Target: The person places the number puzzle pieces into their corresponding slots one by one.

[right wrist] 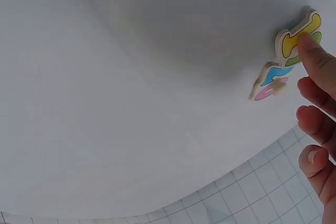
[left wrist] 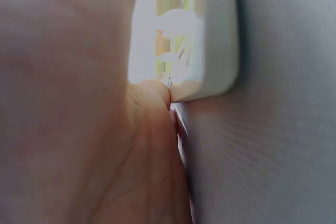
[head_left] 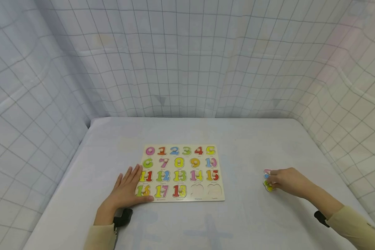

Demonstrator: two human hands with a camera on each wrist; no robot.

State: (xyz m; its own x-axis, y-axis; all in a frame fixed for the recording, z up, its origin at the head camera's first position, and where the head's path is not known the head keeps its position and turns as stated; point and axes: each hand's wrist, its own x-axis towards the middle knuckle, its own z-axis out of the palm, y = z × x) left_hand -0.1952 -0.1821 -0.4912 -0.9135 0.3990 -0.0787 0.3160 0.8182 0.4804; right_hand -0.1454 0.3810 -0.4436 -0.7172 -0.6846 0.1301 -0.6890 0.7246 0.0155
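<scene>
A wooden number puzzle board (head_left: 187,200) lies flat on the table, with colourful number pieces from 0 to 18 in its recesses and two bare recesses at the lower right. My left hand (head_left: 126,189), fingers spread, rests on its left edge, the thumb along the lower corner. Out to the right, my right hand (head_left: 289,181) pinches a yellow-and-green number piece (right wrist: 292,45), whose knob is hidden by the fingers. A blue-and-pink number piece (right wrist: 270,84) with a pale knob lies right beside it. In the left wrist view, palm and board edge fill much of the picture.
A white cloth covers the table (head_left: 187,132). White grid-patterned curtains (head_left: 187,69) hang at the back and along both sides. Each wrist wears a black strap (head_left: 123,217).
</scene>
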